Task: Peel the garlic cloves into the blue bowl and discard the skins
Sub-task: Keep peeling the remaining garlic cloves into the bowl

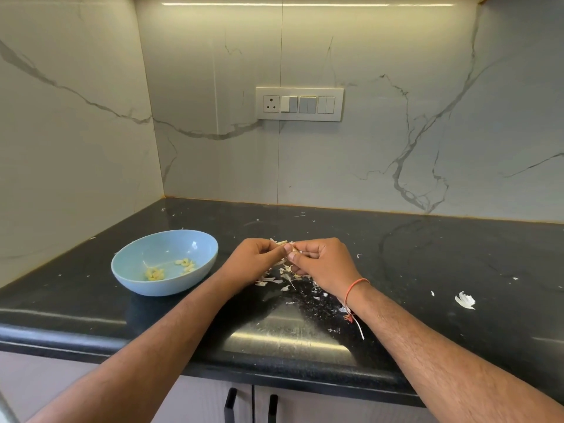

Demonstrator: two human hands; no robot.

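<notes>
Above the black countertop, the left hand and right hand meet, both pinching one garlic clove between curled fingertips. Loose skins lie scattered beneath them. The blue bowl, just left, holds peeled cloves.

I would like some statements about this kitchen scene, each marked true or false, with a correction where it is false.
1. The blue bowl holds peeled cloves. True.
2. The bowl stands to the right of both hands. False: it stands to their left.
3. Both the left hand and the right hand pinch one garlic clove. True.
4. The skins lie inside the bowl. False: they lie on the black counter under the hands.
5. A red thread circles the right wrist. True.
</notes>
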